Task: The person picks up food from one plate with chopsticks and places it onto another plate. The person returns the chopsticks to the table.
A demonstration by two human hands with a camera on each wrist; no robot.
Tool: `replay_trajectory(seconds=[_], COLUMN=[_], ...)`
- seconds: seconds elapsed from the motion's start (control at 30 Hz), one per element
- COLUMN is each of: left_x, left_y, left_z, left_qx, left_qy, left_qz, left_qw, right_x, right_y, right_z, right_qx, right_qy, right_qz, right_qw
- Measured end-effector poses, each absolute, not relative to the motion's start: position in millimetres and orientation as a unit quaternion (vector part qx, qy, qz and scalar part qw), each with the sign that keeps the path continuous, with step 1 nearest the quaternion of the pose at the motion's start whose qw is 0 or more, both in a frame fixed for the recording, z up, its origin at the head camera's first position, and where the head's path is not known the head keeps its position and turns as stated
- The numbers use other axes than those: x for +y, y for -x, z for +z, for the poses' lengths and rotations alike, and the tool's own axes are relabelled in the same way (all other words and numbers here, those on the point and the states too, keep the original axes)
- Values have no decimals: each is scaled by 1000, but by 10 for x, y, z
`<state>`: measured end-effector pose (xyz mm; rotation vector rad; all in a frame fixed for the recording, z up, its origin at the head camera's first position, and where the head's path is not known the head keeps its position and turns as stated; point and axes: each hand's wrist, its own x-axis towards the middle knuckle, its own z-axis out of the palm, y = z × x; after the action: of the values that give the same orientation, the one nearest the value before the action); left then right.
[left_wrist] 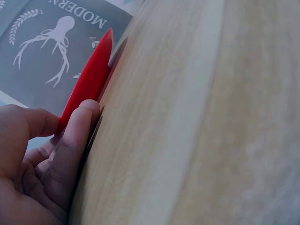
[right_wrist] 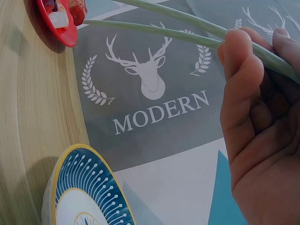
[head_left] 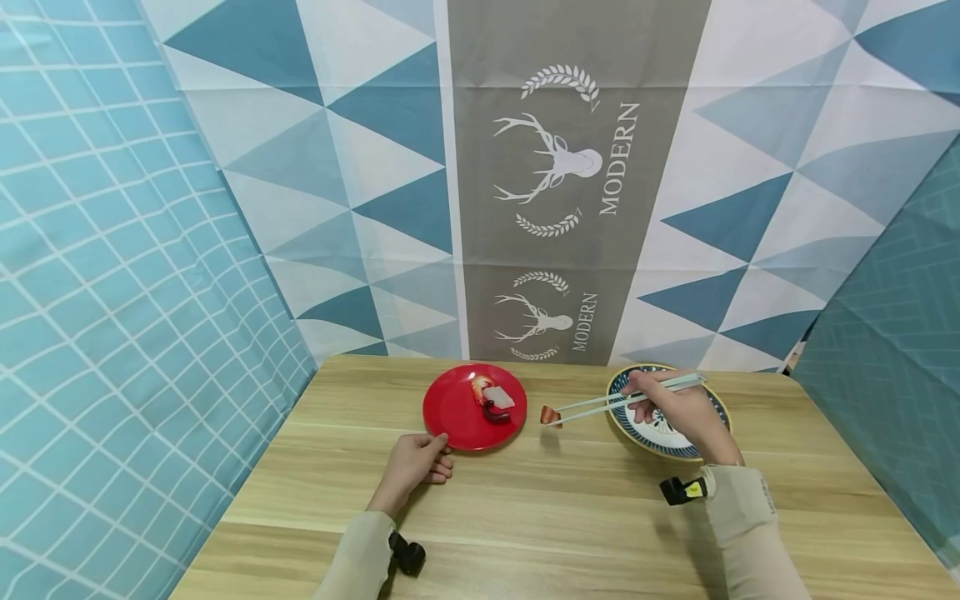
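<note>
My left hand (head_left: 412,467) pinches the near-left rim of a red plate (head_left: 448,417), thumb on top and fingers beneath the edge. Lying on that plate are a white piece (head_left: 498,397), a dark curved piece (head_left: 495,414) and an orange-and-white piece (head_left: 480,386). A pair of pale green chopsticks (right_wrist: 140,27) is held in my right hand (head_left: 678,410). Their tips grip a reddish-brown chunk of food (head_left: 551,416), raised over the table just right of the plate. Below my right hand stands a blue-and-white patterned bowl (right_wrist: 89,176) with a yellow rim, partly hidden by that hand.
The wood-grain table (head_left: 525,517) runs back to a patterned cloth (head_left: 540,250) with deer heads. Blue checked cloth (head_left: 112,292) hangs along the left side, and teal cloth (head_left: 885,350) along the right. A black wrist camera sits on each sleeve.
</note>
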<state>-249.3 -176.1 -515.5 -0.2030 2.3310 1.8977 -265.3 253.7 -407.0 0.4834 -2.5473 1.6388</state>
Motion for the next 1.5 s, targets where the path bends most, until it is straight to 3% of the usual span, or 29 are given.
replay_trajectory(seconds=[1.5], left_x=[-1788], left_y=[2503], left_z=[-5163], left_qx=[772], left_qy=[66], left_qz=[627], left_qw=[79], right_x=[2346], right_y=[2721], right_z=[-4089], right_qx=[-807], right_qy=[-168], right_qz=[565], right_qw=[8])
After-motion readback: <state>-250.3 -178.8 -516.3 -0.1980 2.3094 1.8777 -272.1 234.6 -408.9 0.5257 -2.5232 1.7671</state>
